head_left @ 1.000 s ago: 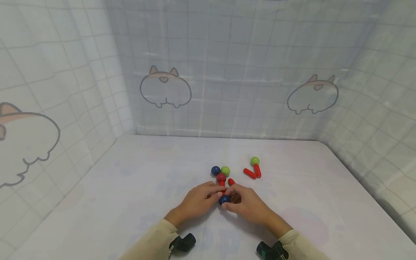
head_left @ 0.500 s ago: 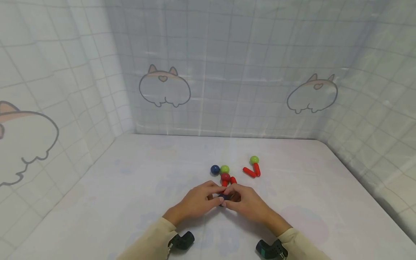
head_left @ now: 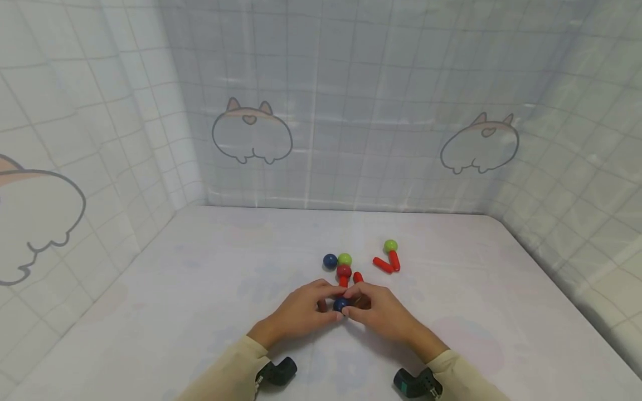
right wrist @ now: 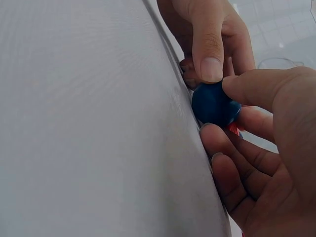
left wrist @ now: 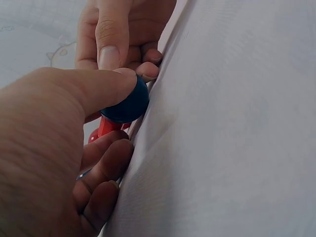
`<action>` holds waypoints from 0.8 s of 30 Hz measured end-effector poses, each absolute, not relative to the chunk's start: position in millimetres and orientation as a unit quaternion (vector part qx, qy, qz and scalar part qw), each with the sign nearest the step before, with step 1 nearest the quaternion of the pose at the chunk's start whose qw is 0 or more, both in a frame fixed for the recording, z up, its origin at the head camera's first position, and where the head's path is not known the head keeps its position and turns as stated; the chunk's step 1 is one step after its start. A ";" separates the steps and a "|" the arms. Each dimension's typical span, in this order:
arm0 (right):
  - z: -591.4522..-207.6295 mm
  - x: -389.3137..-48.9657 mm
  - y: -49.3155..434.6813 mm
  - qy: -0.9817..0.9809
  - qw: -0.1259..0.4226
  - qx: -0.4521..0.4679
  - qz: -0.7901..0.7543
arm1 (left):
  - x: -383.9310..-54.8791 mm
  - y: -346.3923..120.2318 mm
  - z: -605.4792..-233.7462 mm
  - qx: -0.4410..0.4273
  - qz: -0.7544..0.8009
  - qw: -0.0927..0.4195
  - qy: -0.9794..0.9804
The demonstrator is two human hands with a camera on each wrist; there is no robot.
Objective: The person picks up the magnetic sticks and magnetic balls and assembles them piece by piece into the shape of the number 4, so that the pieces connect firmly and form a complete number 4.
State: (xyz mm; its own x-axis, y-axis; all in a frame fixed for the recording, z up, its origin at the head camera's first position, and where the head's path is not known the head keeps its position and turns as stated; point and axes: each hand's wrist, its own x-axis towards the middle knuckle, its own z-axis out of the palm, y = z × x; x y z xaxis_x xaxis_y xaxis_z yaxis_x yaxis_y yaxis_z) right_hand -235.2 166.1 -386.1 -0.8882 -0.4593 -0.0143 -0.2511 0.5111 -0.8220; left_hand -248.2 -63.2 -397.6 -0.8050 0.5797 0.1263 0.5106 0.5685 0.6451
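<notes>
A dark blue ball [head_left: 340, 304] lies low at the table between both hands. My left hand [head_left: 302, 312] pinches it from the left, its thumb across the ball [left wrist: 129, 104] in the left wrist view. From the other side my right hand [head_left: 383, 313] grips the same ball [right wrist: 213, 102] between thumb and fingers. A red stick [head_left: 343, 282] runs from a dark red ball [head_left: 344, 271] toward the blue one; fingers hide its near end. Another red stick [head_left: 358, 277] lies just beyond the right fingertips.
A second blue ball [head_left: 330, 261] and a green ball [head_left: 344, 259] sit behind the red ball. Farther right, a green ball [head_left: 390, 245] touches a red stick [head_left: 394, 260], with a loose red stick [head_left: 383, 265] beside it. Patterned curtains [head_left: 331, 111] enclose the white table [head_left: 225, 245].
The red ball and its stick swung right, then partly back left. The blue ball, briefly covered by the thumbs, shows more now. Both hands stay around it.
</notes>
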 end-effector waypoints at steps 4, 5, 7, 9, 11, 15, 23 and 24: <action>-384.6 -235.8 167.9 0.863 0.112 -0.203 -0.450 | -247.1 -63.6 -396.3 0.300 0.351 0.054 0.885; -384.1 -235.9 168.8 0.864 0.109 -0.200 -0.449 | -247.1 -63.8 -396.2 0.298 0.350 0.055 0.886; -382.5 -236.4 170.8 0.868 0.101 -0.190 -0.448 | -246.9 -63.6 -395.7 0.292 0.350 0.061 0.888; -381.3 -237.1 173.1 0.871 0.091 -0.176 -0.449 | -247.0 -63.4 -395.3 0.293 0.349 0.061 0.888; -380.4 -238.2 176.4 0.875 0.078 -0.159 -0.450 | -247.2 -62.5 -394.7 0.293 0.346 0.061 0.889; -379.0 -241.5 182.9 0.877 0.048 -0.133 -0.459 | -246.5 -61.3 -393.7 0.292 0.344 0.058 0.890; -379.4 -247.8 192.1 0.880 0.027 -0.087 -0.467 | -245.3 -59.3 -392.9 0.282 0.333 0.059 0.898; -380.0 -248.6 192.6 0.880 0.030 -0.084 -0.467 | -245.3 -58.9 -392.7 0.279 0.333 0.061 0.898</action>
